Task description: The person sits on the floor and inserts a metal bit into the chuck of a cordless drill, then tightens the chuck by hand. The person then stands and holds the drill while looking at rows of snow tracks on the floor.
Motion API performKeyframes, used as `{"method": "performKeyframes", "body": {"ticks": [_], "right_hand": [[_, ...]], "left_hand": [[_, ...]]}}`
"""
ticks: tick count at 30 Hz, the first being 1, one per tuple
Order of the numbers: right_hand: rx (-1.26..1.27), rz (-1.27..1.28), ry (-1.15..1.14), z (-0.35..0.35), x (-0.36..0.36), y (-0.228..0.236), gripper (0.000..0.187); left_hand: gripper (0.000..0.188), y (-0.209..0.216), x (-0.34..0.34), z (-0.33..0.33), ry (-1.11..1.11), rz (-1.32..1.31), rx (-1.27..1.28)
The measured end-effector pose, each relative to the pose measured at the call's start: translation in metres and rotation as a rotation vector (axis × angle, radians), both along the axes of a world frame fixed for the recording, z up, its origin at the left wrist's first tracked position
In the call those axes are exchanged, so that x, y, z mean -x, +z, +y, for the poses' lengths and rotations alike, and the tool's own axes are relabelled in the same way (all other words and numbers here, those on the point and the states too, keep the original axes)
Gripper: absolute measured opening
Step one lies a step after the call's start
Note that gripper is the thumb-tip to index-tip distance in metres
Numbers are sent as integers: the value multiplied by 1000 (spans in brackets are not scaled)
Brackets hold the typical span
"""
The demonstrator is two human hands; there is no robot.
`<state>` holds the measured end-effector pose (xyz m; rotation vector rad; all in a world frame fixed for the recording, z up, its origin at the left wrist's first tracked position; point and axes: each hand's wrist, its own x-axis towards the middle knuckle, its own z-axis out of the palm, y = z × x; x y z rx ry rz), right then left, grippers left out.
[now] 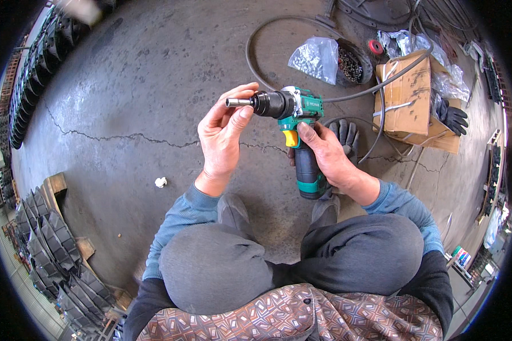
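Note:
My right hand point(330, 150) is wrapped around the black handle of a green and black cordless drill point(306, 111). Its thumb lies across the top of the handle, above the yellow trigger point(290, 138). The drill points left, level in front of my knees. A short silver socket bit point(238, 103) sticks out of its black chuck point(270, 104). My left hand point(222, 133) closes on this bit, thumb on the near side and fingers behind it, close to the chuck's nose. The fingertips behind the bit are partly hidden.
A clear plastic bag point(316, 59) and a black bucket of small metal parts point(352, 63) stand ahead. A cardboard box point(404, 94) lies to the right, beside a looped hose point(253, 51). Dark gloves point(347, 136) lie behind the drill. Stacked black metal parts point(45, 233) are at left.

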<state>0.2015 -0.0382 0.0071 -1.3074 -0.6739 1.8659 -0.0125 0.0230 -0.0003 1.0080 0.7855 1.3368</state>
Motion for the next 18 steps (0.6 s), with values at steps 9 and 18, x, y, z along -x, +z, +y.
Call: {"method": "performKeyframes", "body": {"ticks": [9, 18], "right_hand": [[-6, -41, 17, -1, -3, 2, 58], [-44, -76, 45, -2, 0, 7, 59]], "left_hand": [[25, 1, 8, 4, -61, 128, -30], [47, 7, 1, -1, -153, 20, 48]]}}
